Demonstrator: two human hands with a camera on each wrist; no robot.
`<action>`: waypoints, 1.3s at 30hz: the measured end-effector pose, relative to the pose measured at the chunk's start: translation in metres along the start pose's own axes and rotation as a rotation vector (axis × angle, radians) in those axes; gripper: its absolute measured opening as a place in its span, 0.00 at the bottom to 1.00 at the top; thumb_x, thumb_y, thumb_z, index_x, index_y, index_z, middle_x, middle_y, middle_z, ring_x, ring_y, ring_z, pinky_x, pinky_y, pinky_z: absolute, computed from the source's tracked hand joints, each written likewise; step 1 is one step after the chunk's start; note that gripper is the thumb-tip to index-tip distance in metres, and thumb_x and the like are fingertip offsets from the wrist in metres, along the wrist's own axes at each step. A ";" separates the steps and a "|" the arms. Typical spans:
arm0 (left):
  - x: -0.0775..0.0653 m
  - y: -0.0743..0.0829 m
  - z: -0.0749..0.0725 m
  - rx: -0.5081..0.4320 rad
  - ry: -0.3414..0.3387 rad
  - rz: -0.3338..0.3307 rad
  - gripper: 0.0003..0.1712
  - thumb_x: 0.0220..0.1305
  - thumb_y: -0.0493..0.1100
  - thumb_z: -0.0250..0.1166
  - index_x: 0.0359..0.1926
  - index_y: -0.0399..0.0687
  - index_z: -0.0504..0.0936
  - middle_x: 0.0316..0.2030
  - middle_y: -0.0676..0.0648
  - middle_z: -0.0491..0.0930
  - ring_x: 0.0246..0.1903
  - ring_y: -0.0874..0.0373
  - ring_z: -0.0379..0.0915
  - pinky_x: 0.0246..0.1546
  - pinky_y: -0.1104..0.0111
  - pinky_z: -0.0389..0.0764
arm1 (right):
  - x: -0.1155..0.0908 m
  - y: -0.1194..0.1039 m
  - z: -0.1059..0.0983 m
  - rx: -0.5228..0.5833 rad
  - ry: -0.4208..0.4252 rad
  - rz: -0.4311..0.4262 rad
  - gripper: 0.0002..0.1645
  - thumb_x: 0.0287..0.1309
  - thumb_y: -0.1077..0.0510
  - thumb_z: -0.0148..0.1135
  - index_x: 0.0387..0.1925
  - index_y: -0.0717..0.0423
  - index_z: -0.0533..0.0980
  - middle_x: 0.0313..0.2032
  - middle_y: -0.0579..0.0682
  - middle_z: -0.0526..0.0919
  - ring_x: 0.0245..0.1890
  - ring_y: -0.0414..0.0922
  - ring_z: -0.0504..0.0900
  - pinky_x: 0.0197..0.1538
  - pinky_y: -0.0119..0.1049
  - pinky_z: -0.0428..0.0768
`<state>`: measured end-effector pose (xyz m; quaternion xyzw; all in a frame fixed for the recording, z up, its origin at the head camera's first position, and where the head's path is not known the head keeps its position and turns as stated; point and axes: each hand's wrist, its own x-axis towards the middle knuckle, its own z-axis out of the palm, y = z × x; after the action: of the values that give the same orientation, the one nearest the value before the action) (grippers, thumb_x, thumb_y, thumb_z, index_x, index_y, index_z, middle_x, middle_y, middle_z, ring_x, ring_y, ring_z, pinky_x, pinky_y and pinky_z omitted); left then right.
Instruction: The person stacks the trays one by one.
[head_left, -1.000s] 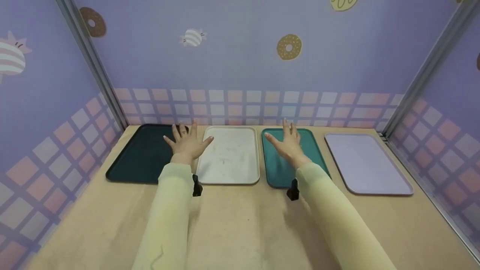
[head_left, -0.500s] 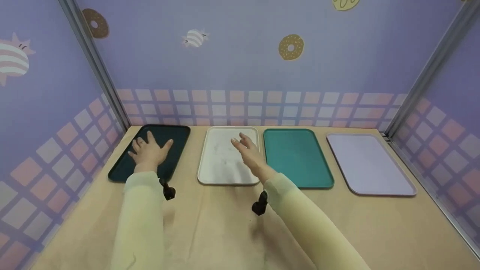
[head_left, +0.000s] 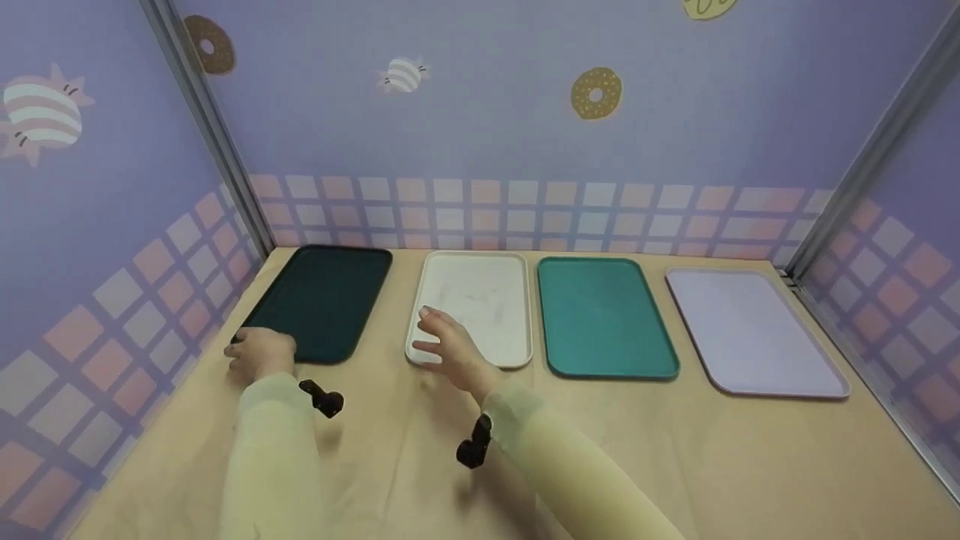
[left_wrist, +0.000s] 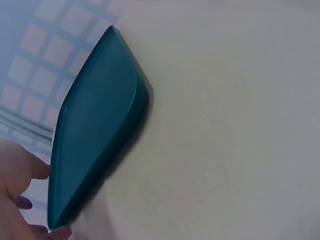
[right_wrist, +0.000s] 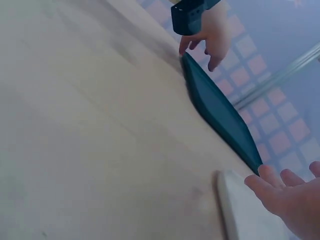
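Note:
My left hand is at the near left corner of a dark green tray, its fingers bent down. The left wrist view has the tray with fingertips right at its corner and the thumb by its rim. From the right wrist, the left hand's thumb shows a small gap above that tray. My right hand hovers over the near left part of a white tray, fingers spread and holding nothing. Both wrists carry small black devices.
A teal tray and a pale lilac tray lie to the right in the same row on the wooden table. A patterned back wall and side walls with metal corner posts enclose the table.
Both hands have moved leftward and nearer the body. My left hand has come down to the dark green tray's near left corner, its fingers now bent. My right hand has passed from the teal to the white tray.

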<state>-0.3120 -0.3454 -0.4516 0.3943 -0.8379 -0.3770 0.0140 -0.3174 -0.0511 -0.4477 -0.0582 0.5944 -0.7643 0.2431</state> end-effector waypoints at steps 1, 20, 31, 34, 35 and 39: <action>0.000 -0.003 0.000 -0.026 0.009 -0.018 0.44 0.75 0.44 0.48 0.78 0.25 0.38 0.75 0.18 0.41 0.73 0.23 0.49 0.74 0.38 0.58 | 0.001 0.003 0.003 0.002 -0.002 0.008 0.41 0.76 0.40 0.50 0.80 0.53 0.54 0.79 0.61 0.58 0.75 0.63 0.65 0.76 0.64 0.62; -0.012 -0.018 0.001 -0.045 -0.097 0.024 0.57 0.71 0.37 0.53 0.76 0.31 0.16 0.73 0.14 0.28 0.72 0.22 0.47 0.65 0.43 0.67 | -0.007 0.041 0.057 -1.231 -0.203 -0.343 0.34 0.74 0.51 0.59 0.77 0.50 0.63 0.78 0.54 0.61 0.79 0.53 0.59 0.78 0.46 0.64; -0.040 -0.007 -0.012 0.364 -0.205 -0.020 0.69 0.70 0.50 0.65 0.74 0.31 0.12 0.71 0.13 0.40 0.69 0.23 0.47 0.68 0.42 0.65 | -0.012 0.056 0.057 -1.561 -0.305 -0.293 0.39 0.73 0.47 0.59 0.79 0.40 0.59 0.79 0.40 0.60 0.82 0.45 0.50 0.76 0.59 0.65; -0.038 -0.008 -0.017 0.386 -0.180 -0.002 0.63 0.73 0.51 0.60 0.75 0.26 0.18 0.70 0.13 0.40 0.66 0.26 0.45 0.66 0.45 0.65 | -0.011 0.057 0.055 -1.602 -0.307 -0.298 0.38 0.72 0.47 0.60 0.79 0.39 0.61 0.77 0.40 0.64 0.81 0.44 0.53 0.76 0.57 0.66; -0.036 -0.009 -0.018 0.375 -0.170 0.012 0.60 0.75 0.50 0.58 0.76 0.25 0.20 0.70 0.13 0.37 0.67 0.25 0.43 0.67 0.43 0.64 | -0.011 0.057 0.054 -1.610 -0.307 -0.300 0.37 0.72 0.46 0.60 0.78 0.39 0.62 0.76 0.41 0.65 0.81 0.44 0.54 0.76 0.56 0.67; -0.021 -0.020 -0.024 0.295 -0.134 0.117 0.50 0.77 0.49 0.50 0.78 0.25 0.30 0.71 0.11 0.34 0.69 0.18 0.41 0.68 0.35 0.61 | -0.010 0.055 0.047 -1.615 -0.307 -0.337 0.34 0.70 0.46 0.62 0.75 0.41 0.67 0.73 0.43 0.69 0.78 0.43 0.59 0.74 0.52 0.70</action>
<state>-0.2771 -0.3544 -0.4411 0.3166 -0.9048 -0.2739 -0.0779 -0.2744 -0.0983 -0.4841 -0.4057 0.9028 -0.1133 0.0873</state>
